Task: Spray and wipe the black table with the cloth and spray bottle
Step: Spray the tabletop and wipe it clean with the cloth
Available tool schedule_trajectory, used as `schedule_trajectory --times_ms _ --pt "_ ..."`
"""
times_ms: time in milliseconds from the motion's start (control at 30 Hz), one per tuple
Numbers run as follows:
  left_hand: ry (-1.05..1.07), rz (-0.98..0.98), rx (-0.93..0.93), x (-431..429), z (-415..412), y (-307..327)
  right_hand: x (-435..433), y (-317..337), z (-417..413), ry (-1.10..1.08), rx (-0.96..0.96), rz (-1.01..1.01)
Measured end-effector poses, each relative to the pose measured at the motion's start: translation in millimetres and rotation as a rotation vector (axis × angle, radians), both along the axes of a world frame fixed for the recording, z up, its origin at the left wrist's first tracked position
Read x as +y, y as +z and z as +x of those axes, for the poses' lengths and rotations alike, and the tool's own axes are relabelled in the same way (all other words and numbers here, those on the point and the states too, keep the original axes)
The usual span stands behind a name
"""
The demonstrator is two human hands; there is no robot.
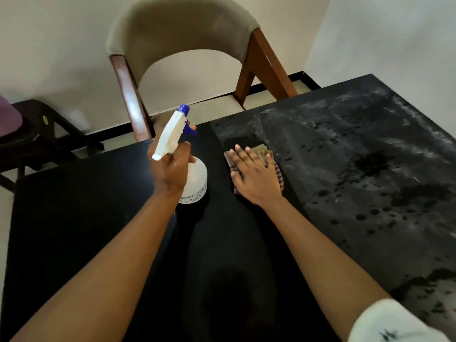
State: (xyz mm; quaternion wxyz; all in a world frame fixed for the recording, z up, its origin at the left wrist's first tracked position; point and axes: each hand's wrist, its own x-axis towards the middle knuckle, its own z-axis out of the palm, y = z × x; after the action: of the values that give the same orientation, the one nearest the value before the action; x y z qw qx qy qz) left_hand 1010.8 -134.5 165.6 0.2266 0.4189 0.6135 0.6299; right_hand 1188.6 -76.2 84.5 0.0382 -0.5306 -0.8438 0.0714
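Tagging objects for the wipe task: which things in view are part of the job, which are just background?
In the job:
- spray bottle, gripped in left hand
- cloth, pressed flat under right hand
- black table, right part dusty and speckled with drops

Background:
- beige chair at the far edge
- dark stool at left

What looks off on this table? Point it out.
The right half of the table is grey, smeared and spotted with dark droplets, unlike the clean black left half. The cloth sits at the boundary under the right hand.
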Motion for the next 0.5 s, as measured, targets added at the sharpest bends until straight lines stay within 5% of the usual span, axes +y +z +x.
schedule_trajectory --times_ms 267,500 --pt "0.033 0.014 -0.029 2.2 1.2 -4.8 115.0 3.2 -73.9 0.004 0.004 -0.034" --pt "0.042 0.002 -0.043 1.9 1.9 -4.1 101.6 5.5 -55.5 0.083 0.003 -0.043"
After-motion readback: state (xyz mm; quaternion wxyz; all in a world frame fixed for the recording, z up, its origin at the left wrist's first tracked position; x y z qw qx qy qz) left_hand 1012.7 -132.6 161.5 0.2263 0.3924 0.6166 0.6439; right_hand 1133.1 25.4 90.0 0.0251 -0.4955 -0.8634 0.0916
